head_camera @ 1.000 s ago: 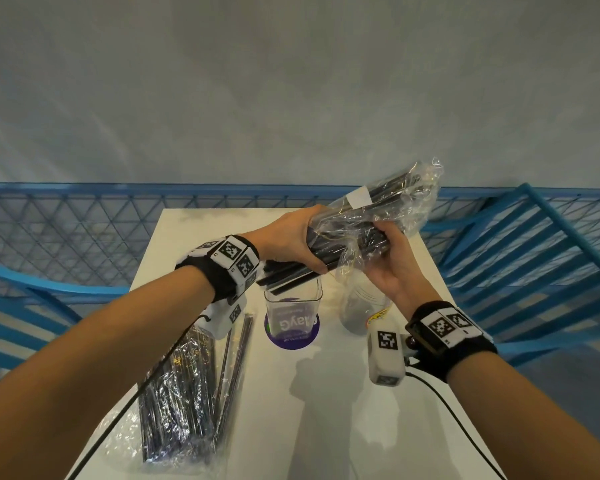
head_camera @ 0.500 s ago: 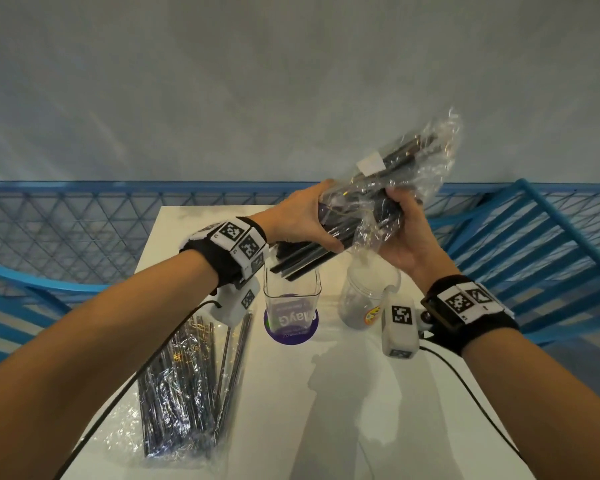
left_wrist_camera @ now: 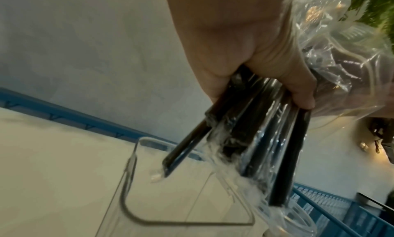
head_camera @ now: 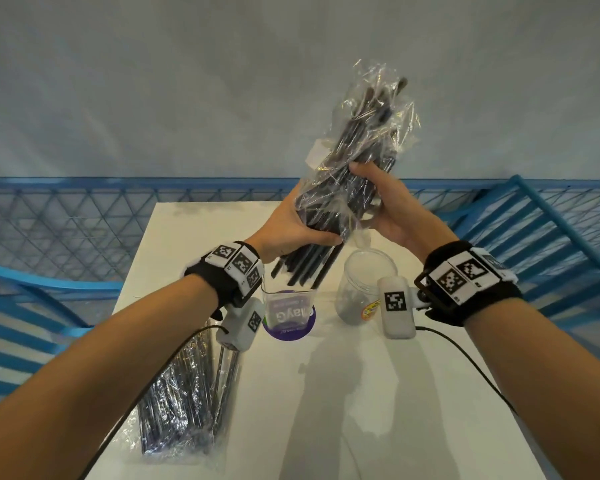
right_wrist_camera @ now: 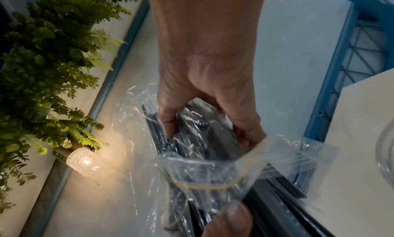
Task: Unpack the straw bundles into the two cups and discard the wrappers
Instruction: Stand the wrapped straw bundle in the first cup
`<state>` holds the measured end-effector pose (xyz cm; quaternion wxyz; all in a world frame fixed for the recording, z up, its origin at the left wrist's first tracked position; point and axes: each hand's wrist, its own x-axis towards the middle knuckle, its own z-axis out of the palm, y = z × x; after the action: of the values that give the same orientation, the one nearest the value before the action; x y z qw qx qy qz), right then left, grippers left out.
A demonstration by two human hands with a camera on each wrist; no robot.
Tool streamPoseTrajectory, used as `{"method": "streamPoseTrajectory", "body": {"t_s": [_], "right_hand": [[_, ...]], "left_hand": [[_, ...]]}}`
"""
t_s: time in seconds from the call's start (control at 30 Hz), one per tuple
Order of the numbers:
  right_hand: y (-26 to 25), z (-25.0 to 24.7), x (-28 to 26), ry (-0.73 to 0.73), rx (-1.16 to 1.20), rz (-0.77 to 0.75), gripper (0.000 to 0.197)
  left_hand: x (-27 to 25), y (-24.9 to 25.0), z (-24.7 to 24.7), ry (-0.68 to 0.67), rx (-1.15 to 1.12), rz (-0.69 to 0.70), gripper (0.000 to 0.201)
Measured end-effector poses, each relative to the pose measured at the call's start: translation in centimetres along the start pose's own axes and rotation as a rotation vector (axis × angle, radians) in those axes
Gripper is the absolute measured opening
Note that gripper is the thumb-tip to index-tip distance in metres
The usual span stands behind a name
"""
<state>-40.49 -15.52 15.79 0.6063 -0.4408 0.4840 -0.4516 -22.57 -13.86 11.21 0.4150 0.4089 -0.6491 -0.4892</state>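
A bundle of black straws (head_camera: 352, 174) in a clear plastic wrapper (head_camera: 378, 109) is held steeply tilted, almost upright, above the table. My left hand (head_camera: 291, 226) grips the bundle's lower part, where bare straw ends (head_camera: 305, 268) stick out above the square clear cup (head_camera: 286, 306). My right hand (head_camera: 378, 199) grips the wrapped middle of the bundle through the plastic (right_wrist_camera: 192, 166). In the left wrist view the straw ends (left_wrist_camera: 251, 149) hang just over the square cup's rim (left_wrist_camera: 132, 212). A round clear jar (head_camera: 364, 289) stands to the right of the square cup.
A second wrapped straw bundle (head_camera: 184, 396) lies on the white table (head_camera: 361, 410) at the left front. Blue metal railings (head_camera: 66, 220) run behind and along both sides of the table. Cables trail from both wrist cameras across the table.
Both hands have risen and swung the bundle from a low slant to nearly upright, its wrapped end now high. More bare straw length shows below the left hand, over the square cup.
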Motion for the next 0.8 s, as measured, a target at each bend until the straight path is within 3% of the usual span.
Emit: {"method": "streamPoseTrajectory", "body": {"t_s": [0.07,0.27,0.53,0.67,0.8], "right_hand": [[0.1,0.4,0.1,0.003,-0.018,0.004,0.056],[0.7,2.7,0.3,-0.007,-0.059,-0.023,0.046],[-0.1,5.5,0.6,-0.009,-0.092,-0.001,0.052],[0.7,6.0,0.7,-0.001,-0.123,0.038,0.067],[1.3,6.3,0.9,0.018,-0.123,0.061,0.063]], "left_hand": [[-0.3,-0.5,0.0,0.037,-0.015,0.002,0.087],[-1.2,-1.9,-1.0,0.108,-0.04,-0.021,0.087],[-1.7,-2.7,-2.5,0.157,-0.073,-0.043,0.094],[-2.2,-3.3,-2.5,0.168,-0.084,-0.077,0.087],[-2.4,-4.2,-2.6,0.173,-0.063,-0.119,0.087]]}}
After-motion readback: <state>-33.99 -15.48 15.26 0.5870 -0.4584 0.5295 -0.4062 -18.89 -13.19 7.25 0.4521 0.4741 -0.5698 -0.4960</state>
